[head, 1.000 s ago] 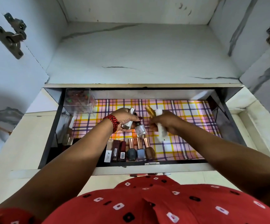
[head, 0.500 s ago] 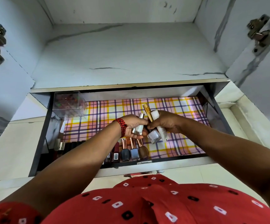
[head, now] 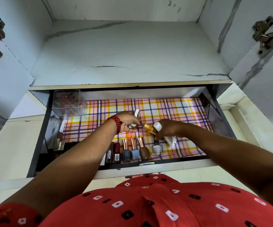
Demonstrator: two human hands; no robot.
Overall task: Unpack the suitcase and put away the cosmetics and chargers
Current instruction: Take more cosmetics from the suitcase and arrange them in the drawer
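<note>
Fingers of my left hand (head: 129,122) wrap a silver bottle (head: 135,117); right hand (head: 166,130) clamps gold tube (head: 149,128) & white tube (head: 170,139), partly hidden, over drawer (head: 39,145), tips touching clear polish (head: 157,149).

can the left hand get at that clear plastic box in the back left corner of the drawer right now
Probably not yet. The path from the left hand to the clear box looks open, but the hand is full, closed on a silver-capped bottle.
</note>
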